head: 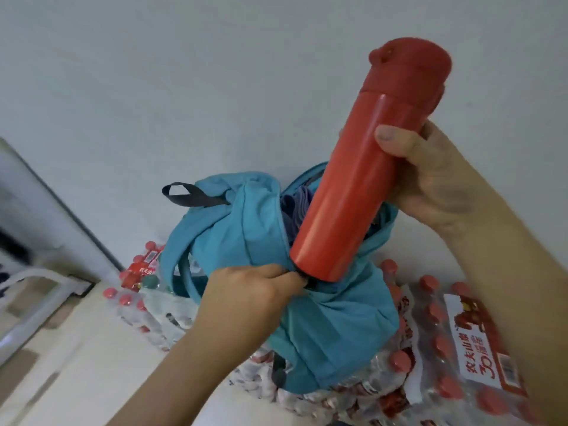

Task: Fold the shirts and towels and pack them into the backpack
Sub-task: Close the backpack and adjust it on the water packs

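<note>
A teal backpack point(335, 318) stands on shrink-wrapped packs of water bottles, its main compartment open at the top. Purple-blue folded cloth point(293, 207) shows inside the opening. My right hand point(430, 179) grips a tall red flask point(353, 179), tilted with its lid up and to the right. The flask's base sits at the mouth of the backpack's side pocket. My left hand point(252, 290) pinches the edge of that pocket right beside the flask's base. The inside of the pocket is hidden.
Several packs of water bottles with red caps point(445, 348) lie under and around the backpack, some with red labels. A dark carry loop point(190, 195) sticks out at the backpack's top left. A white wall is behind. A pale metal frame point(33, 290) stands at the left.
</note>
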The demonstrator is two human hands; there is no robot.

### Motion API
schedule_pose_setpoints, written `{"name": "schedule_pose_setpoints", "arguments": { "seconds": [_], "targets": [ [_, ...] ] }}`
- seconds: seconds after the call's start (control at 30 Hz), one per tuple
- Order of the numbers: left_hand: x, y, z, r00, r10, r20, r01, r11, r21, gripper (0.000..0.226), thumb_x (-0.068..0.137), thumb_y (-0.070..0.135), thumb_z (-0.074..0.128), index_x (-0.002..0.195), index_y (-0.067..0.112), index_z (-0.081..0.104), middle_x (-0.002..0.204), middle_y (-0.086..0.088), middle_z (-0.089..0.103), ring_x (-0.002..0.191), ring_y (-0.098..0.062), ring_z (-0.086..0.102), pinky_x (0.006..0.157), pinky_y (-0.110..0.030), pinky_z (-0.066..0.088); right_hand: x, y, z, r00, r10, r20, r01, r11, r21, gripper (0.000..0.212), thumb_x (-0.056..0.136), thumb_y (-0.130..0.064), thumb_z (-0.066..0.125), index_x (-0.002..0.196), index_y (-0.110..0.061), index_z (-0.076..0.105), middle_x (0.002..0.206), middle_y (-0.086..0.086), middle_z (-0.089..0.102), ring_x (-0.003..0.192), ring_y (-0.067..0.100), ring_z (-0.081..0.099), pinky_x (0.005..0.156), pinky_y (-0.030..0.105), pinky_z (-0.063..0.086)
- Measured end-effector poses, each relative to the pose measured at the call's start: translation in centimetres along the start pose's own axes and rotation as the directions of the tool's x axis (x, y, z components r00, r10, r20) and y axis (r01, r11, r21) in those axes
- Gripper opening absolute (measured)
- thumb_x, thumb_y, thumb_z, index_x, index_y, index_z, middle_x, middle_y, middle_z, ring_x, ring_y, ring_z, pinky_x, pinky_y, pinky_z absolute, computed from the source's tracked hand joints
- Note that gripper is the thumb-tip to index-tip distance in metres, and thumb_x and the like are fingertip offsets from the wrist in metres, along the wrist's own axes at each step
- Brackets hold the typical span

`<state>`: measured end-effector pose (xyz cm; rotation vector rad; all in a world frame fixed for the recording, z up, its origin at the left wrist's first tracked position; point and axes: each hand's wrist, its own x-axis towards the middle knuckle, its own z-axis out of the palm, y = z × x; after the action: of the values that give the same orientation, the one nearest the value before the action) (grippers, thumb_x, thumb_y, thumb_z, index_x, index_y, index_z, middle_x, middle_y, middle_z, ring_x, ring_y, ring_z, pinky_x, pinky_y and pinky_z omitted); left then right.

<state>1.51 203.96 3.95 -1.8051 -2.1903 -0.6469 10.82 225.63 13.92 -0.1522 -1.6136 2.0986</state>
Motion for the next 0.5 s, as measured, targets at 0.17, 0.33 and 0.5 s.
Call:
{"name": "schedule_pose_setpoints", "arguments": {
  "seconds": [0.17,0.33,0.5],
  "targets": [
    [-2.5,3.5,-0.5,0.993,-0.12,0.016,0.121,0.989,-0.081,0.028,0.069,0.005,0.069,0.088,0.024,0.074,0.081,0.012,0.07,0.062,-0.013,0.064,0.045,-0.025,0.049,2.6,0.6,2.6,0.938,0.156,0.31,-0.116,0.983,-0.146,0.052,0.076,-0.011,0.069,0.123,-0.002,0.051,0.103,0.014,0.064,0.092,0.029,0.065,0.075,0.041,0.056],
    [-4.3,5.2,-0.9,0.97,-0.219,0.103,0.222,0.975,-0.022,0.017,0.085,0.027,0.056,0.077,0.021,0.07,0.07,0.009,0.065,0.058,-0.015,0.06,0.048,-0.028,0.049,3.6,2.7,5.9,0.861,0.291,0.416,-0.212,0.951,-0.224,0.055,0.072,-0.01,0.074,0.123,-0.01,0.053,0.104,0.01,0.067,0.095,0.028,0.068,0.076,0.043,0.056],
    [-4.2,7.0,-1.5,0.84,-0.527,0.125,0.542,0.824,-0.165,0.014,0.082,0.033,0.06,0.082,0.027,0.073,0.074,0.015,0.069,0.062,-0.001,0.059,0.058,-0.016,0.047,2.3,3.7,7.1,0.878,0.269,0.395,-0.194,0.956,-0.22,0.071,0.065,-0.007,0.079,0.128,-0.014,0.047,0.107,0.008,0.068,0.094,0.025,0.07,0.076,0.041,0.058]
  ]
}}
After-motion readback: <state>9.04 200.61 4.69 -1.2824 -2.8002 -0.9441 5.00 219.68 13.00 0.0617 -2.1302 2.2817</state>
